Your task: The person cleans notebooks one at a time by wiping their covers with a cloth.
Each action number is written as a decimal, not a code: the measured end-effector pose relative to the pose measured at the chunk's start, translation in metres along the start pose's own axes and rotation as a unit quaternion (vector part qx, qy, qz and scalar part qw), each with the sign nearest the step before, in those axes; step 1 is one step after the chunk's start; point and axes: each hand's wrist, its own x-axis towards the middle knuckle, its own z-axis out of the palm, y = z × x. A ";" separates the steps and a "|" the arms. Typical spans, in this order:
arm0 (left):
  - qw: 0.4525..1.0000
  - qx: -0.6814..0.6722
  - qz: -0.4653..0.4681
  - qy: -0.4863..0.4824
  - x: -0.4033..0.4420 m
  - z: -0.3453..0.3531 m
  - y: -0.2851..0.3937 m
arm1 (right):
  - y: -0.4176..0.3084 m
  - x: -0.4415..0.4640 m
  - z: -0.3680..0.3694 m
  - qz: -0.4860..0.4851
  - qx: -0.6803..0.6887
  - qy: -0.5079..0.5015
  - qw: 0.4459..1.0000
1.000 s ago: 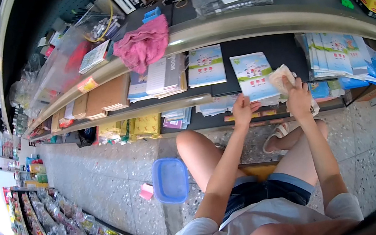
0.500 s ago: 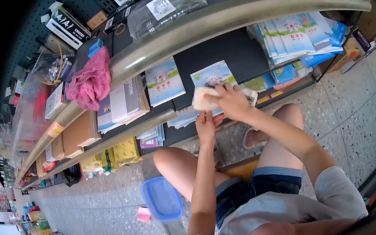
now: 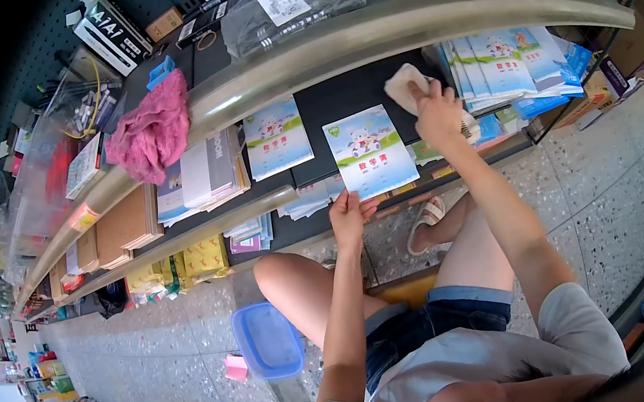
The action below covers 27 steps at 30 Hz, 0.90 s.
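Note:
A thin exercise book [image 3: 369,146] with a blue, green and white cartoon cover lies at the shelf's front. Its lower left corner is pinched by my left hand [image 3: 349,218], fingers closed on the edge. My right hand [image 3: 437,115] presses a whitish cloth [image 3: 408,89] on the dark shelf, right of the book and beside a stack of similar books [image 3: 502,64]. The fingers are closed on the cloth, and part of it is hidden under the palm. Another exercise book [image 3: 277,136] with the same cover lies to the left.
A pink cloth [image 3: 150,132] hangs over the clear shelf edge strip [image 3: 238,104]. Notebooks [image 3: 208,173] stand in piles on the left. A blue plastic basin [image 3: 269,342] sits on the tiled floor by my left knee. Above, a plastic-wrapped package [image 3: 290,9] lies on the upper shelf.
My right hand has moved the whitish cloth off the exercise book, to the right and up onto the shelf. The book's cover is now uncovered, with my left hand at its lower corner.

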 end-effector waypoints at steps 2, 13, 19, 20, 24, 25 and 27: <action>1.000 -0.006 -0.005 0.002 -0.001 0.000 -0.001 | -0.015 -0.002 0.001 -0.088 0.006 -0.063 0.994; 0.999 0.025 -0.003 -0.019 0.004 -0.003 0.003 | -0.076 0.002 0.013 -0.239 0.073 -0.114 0.962; 1.000 0.020 -0.002 -0.010 0.003 -0.003 0.002 | -0.040 0.019 0.029 -0.143 0.036 -0.116 0.982; 1.000 0.022 -0.002 -0.009 0.004 -0.004 0.001 | -0.034 0.019 0.031 -0.129 0.034 -0.119 0.984; 0.999 0.031 -0.014 -0.008 0.006 -0.006 0.002 | -0.016 0.020 0.028 -0.055 0.012 -0.146 0.988; 1.000 0.021 -0.012 -0.006 0.006 -0.007 0.004 | -0.010 0.020 0.028 -0.040 0.001 -0.144 0.989; 1.000 0.002 -0.008 -0.003 0.005 -0.011 0.008 | 0.000 0.020 0.026 -0.020 -0.033 -0.147 0.988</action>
